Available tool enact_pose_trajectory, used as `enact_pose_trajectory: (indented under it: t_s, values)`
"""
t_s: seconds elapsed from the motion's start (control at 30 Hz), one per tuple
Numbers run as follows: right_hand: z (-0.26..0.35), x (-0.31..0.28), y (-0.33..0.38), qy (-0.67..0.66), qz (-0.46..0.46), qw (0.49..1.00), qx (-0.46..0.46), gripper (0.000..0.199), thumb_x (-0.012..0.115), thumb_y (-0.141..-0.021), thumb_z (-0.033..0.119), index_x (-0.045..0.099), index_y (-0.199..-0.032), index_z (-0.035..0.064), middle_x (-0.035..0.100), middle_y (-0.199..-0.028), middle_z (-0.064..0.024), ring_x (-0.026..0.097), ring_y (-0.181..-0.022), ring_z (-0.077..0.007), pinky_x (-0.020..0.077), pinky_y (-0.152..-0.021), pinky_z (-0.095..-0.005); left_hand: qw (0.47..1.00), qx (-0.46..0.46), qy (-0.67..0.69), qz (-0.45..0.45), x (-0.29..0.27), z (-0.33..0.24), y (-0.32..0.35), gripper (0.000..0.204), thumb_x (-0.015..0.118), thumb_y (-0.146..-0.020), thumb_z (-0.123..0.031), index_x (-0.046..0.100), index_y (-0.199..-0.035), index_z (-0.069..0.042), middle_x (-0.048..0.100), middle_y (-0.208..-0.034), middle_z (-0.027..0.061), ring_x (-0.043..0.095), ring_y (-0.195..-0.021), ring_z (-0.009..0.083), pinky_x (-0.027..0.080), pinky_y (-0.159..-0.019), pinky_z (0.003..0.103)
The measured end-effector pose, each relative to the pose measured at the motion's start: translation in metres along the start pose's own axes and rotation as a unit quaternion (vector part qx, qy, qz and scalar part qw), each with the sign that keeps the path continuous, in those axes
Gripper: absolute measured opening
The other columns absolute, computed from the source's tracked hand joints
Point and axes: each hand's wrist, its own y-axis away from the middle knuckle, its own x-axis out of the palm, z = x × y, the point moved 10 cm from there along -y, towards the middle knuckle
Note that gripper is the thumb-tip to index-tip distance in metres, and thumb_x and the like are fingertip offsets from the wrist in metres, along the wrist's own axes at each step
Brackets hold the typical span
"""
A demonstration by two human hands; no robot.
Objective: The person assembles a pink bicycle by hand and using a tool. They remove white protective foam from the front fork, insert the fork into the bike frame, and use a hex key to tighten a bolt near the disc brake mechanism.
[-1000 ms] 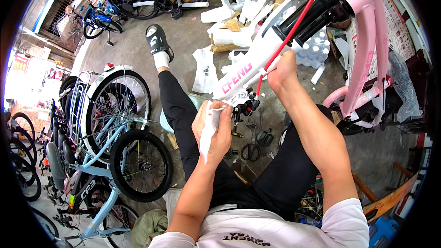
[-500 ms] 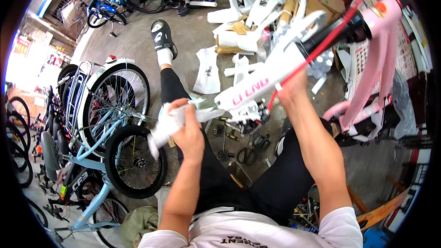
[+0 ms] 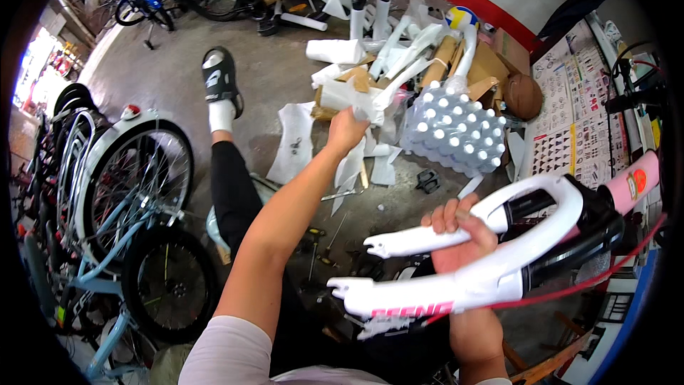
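Observation:
A white bicycle suspension fork (image 3: 427, 286) with black upper tubes lies across the lower right, joined to a pink bike frame (image 3: 634, 184). My right hand (image 3: 463, 239) comes up from below and is closed round the fork's legs, its fingers showing between them. A red cable (image 3: 591, 286) runs along the near leg. Stretched far forward, my left hand (image 3: 348, 130) is closed at the heap of packing, with a crumpled white foam wrap (image 3: 362, 103) at its fingers. Its fingertips are partly hidden.
Plastic-wrapped bottles (image 3: 452, 128) stand beyond the fork, next to cardboard (image 3: 488, 68) and white foam tubes. A pedal (image 3: 427, 181) and several tools (image 3: 313, 249) lie on the floor. Bicycles with a black-tyred wheel (image 3: 171, 285) crowd the left. A printed sheet (image 3: 570, 114) covers the right side.
My left hand has carried the white wrap forward from beside the fork to the packing heap. The fork has swung lower and to the right, with my right hand still on it.

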Motion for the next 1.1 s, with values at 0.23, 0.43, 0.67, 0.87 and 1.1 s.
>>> enact_pose_trajectory:
  t_s: [0.23, 0.43, 0.67, 0.87, 1.1]
  values:
    - [-0.007, -0.001, -0.002, -0.003, -0.009, 1.000, -0.011, 0.017, 0.060, -0.078, 0.009, 0.043, -0.081, 0.0085, 0.042, -0.066, -0.0068, 0.045, -0.066, -0.0213, 0.0393, -0.078, -0.0416, 0.981, -0.044, 0.188, 0.020, 0.046, 0.037, -0.152, 0.056, 0.083, -0.071, -0.026, 0.062, -0.115, 0.002, 0.068, -0.114, 0.0192, 0.065, -0.106, 0.0288, 0.050, -0.090, 0.037]
    - [-0.008, -0.005, -0.008, -0.002, -0.009, 1.000, -0.002, 0.013, 0.058, -0.082, 0.009, 0.045, -0.083, 0.0102, 0.040, -0.069, -0.0047, 0.043, -0.070, -0.0188, 0.0392, -0.079, -0.0392, 0.987, -0.027, 0.140, -0.080, -0.024, 0.028, -0.064, 0.049, 0.072, -0.085, -0.022, 0.058, -0.125, 0.003, 0.066, -0.118, 0.0145, 0.064, -0.102, 0.0226, 0.050, -0.088, 0.032]
    - [-0.023, -0.028, -0.011, -0.042, -0.062, 0.997, -0.017, 0.009, 0.061, -0.087, 0.008, 0.054, -0.089, 0.0129, 0.049, -0.071, -0.0038, 0.046, -0.068, -0.0184, 0.0452, -0.075, -0.0393, 0.941, 0.063, 0.266, -0.198, -0.172, -0.093, 0.229, 0.027, 0.059, -0.097, -0.008, 0.058, -0.122, 0.005, 0.065, -0.106, 0.0086, 0.061, -0.089, 0.0128, 0.049, -0.077, 0.026]
    - [-0.029, -0.032, -0.020, -0.070, -0.137, 0.988, -0.007, 0.034, 0.047, -0.100, 0.042, 0.060, -0.108, 0.0119, 0.063, -0.090, -0.0056, 0.064, -0.084, -0.0262, 0.0539, -0.080, -0.0459, 0.915, 0.351, -0.022, -0.199, -0.181, -0.208, 0.386, 0.029, 0.075, -0.078, 0.001, 0.064, -0.105, 0.001, 0.066, -0.097, 0.0132, 0.063, -0.084, 0.0232, 0.050, -0.074, 0.029]
    - [-0.020, -0.016, -0.029, -0.064, -0.065, 0.994, -0.067, 0.028, 0.051, -0.091, 0.015, 0.061, -0.112, -0.0005, 0.065, -0.111, -0.0122, 0.064, -0.105, -0.0241, 0.0499, -0.096, -0.0414, 0.907, 0.324, -0.130, -0.233, -0.148, -0.216, 0.375, 0.027, 0.081, -0.069, 0.000, 0.069, -0.092, -0.003, 0.064, -0.086, 0.0094, 0.059, -0.074, 0.0266, 0.046, -0.065, 0.036]
